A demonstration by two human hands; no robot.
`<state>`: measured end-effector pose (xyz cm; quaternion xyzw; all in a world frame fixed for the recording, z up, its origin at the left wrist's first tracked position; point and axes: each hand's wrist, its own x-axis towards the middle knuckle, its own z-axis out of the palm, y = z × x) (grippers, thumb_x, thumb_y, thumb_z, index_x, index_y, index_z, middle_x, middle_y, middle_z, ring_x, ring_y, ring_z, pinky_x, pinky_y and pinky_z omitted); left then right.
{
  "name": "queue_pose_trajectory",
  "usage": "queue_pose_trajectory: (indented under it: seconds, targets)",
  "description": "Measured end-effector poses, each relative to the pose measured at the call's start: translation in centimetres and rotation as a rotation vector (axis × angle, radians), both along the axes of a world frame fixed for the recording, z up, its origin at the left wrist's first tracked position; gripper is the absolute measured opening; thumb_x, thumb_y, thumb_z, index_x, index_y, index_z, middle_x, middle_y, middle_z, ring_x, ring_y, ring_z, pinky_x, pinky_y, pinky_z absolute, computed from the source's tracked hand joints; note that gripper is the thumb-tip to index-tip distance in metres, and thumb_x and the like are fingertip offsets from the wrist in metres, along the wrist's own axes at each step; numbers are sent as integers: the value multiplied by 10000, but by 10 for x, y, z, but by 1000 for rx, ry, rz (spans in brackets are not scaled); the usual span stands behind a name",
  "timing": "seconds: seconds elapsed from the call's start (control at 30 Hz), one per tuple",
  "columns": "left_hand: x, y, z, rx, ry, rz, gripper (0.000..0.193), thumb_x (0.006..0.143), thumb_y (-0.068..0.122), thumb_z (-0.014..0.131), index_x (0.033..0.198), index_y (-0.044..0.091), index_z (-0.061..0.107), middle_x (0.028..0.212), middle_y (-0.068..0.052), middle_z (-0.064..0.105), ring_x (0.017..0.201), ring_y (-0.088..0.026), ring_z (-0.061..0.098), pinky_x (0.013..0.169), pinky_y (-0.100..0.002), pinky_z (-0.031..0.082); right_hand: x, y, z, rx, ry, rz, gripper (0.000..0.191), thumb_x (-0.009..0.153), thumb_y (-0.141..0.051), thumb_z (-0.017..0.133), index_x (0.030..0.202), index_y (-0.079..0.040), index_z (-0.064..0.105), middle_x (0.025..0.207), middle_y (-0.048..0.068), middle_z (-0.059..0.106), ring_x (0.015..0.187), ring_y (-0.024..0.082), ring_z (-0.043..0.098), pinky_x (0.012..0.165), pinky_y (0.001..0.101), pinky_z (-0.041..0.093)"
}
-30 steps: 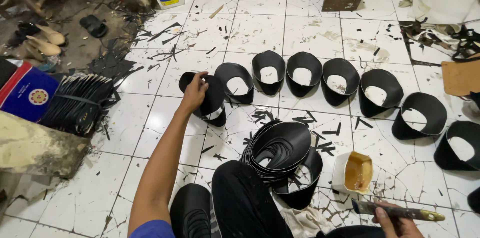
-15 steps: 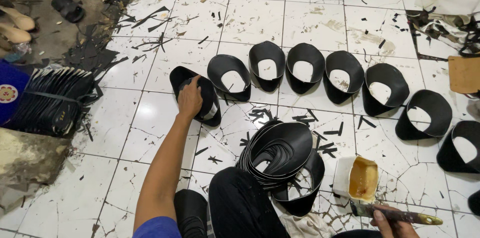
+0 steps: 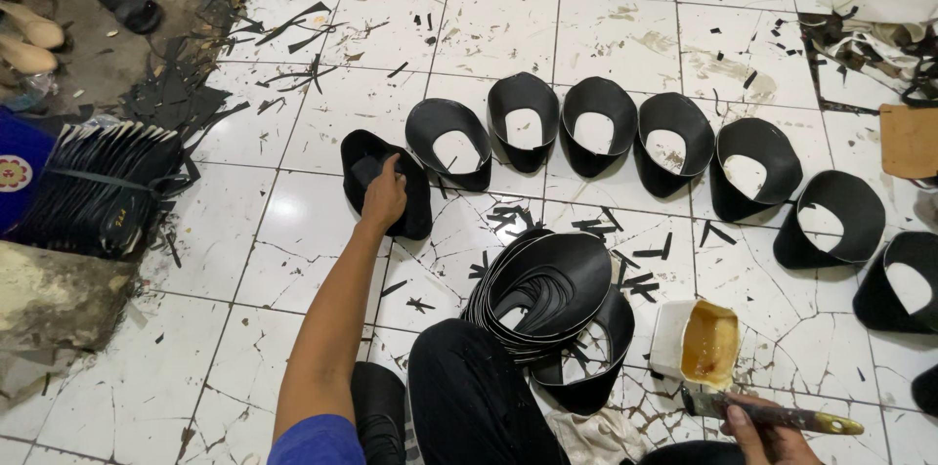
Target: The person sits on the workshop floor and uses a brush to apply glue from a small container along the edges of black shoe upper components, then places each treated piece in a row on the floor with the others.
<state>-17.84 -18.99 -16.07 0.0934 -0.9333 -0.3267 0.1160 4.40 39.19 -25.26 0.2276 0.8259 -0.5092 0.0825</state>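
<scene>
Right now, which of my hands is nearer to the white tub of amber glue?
Right. The right hand, holding a brush, sits just below the white tub of amber glue. The left hand rests on a black piece far to its left.

A small shoemaking workshop, worked on the floor; cracked white tiles are strewn with black offcuts; a curved row of black cut pieces with oval openings runs across the middle of the frame to the right edge; a stack of the same pieces lies at lower centre; a tub of amber glue and a brush sit at lower right; bundled black sheets at left; pale shoe lasts at upper left.
</scene>
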Motion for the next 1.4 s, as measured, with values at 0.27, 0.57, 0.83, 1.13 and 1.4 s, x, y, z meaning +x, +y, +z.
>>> queue_pose_trajectory:
  seconds: [0.27,0.57,0.83,1.13,1.4]
  targets:
    - [43,110,-4,145,5,-240,407,970,102,585,1363,2,548,1236,-204,617,1069,-357,643,923,-456,497,28,-29,28,-129,315,-144,227,997,-57,660,1191,53,701,994,198,725,939,203,696,880,333,560]
    - [107,239,-44,-290,-644,-747,506,885,414,736,1147,-15,672,1143,-248,686,1098,-410,661,929,-476,534,52,-33,63,-125,367,-186,242,983,-61,670,1201,40,699,1026,141,736,905,168,685,853,301,540]
    - [113,237,-44,-210,-486,-477,401,1029,336,578,1040,-19,763,1096,-264,741,1031,-426,721,911,-474,573,70,-26,87,-171,491,-291,244,956,2,675,1189,75,675,1008,94,677,906,158,657,831,299,555]
    - [126,244,-25,-171,-503,-628,331,883,351,685,1016,69,796,1015,-182,748,1015,-362,708,902,-447,549,77,-43,136,-167,408,-283,232,1021,-7,610,1228,79,671,785,185,683,722,227,682,686,333,573]
    - [147,248,19,350,-75,-308,216,1019,204,600,1073,22,704,842,-153,704,757,-289,662,721,-399,519,82,-41,147,-285,474,-340,357,1067,-9,492,1396,129,504,1178,288,688,918,373,722,788,433,613]
